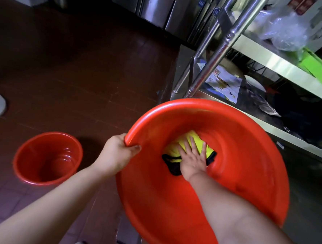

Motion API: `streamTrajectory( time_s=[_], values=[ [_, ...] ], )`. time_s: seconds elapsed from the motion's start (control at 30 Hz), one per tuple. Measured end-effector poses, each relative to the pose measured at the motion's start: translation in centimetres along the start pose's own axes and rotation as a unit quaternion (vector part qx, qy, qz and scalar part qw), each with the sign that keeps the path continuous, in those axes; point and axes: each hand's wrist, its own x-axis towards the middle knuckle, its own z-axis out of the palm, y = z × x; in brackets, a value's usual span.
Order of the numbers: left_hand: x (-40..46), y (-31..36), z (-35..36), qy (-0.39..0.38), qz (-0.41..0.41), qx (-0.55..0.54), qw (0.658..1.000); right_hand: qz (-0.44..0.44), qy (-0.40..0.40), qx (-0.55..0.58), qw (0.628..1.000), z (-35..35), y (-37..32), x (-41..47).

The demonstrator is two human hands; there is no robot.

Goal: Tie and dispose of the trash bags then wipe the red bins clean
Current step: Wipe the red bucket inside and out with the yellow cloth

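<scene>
Red bin [248, 165] tilted; left hand [116, 153] grips its rim. Right hand [192, 159], fingers flat, presses yellow cloth [193, 139] inside.

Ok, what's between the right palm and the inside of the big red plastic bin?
A yellow cloth with black edging, pressed flat under the right hand, in the head view.

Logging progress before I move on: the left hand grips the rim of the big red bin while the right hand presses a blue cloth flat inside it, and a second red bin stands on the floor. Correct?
One detail is off: the cloth is yellow with a dark edge, not blue. The head view shows the rest as stated: the left hand grips the rim of the big red bin, the right hand presses flat inside it, and the second red bin stands on the floor.
</scene>
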Motion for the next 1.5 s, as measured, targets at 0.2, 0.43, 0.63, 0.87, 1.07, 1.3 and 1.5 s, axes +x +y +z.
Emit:
streamTrajectory(
  time_s=[0.2,0.43,0.63,0.87,1.07,1.3,1.5],
  values=[
    [-1.5,-1.3,0.5,0.041,0.003,-0.021,0.999,0.124,0.024,0.041,0.991,-1.3,0.6,1.3],
    [-3.1,-2.3,1.3,0.094,-0.03,-0.072,0.992,0.303,0.043,0.194,0.932,0.7,0.1,-1.9],
    [-3.4,-2.4,1.4,0.112,-0.048,-0.093,0.988,0.4,0.026,0.268,0.876,2.2,-2.4,-3.3],
    [-3.3,-1.9,2.1,0.103,-0.035,-0.083,0.991,0.404,-0.11,0.292,0.86,0.5,-5.8,-3.3],
    [-3.1,0.2,2.7,0.055,0.013,-0.034,0.998,0.357,-0.11,0.509,0.776,-1.1,-4.7,-4.8],
    [-1.0,3.5,3.2,0.02,0.023,-0.004,1.0,0.227,0.037,0.511,0.828,-9.8,-2.0,-7.1],
    [0.1,5.5,3.0,-0.017,0.022,-0.007,1.0,0.097,0.308,0.202,0.924,-17.0,3.0,-13.1]
  ],
)
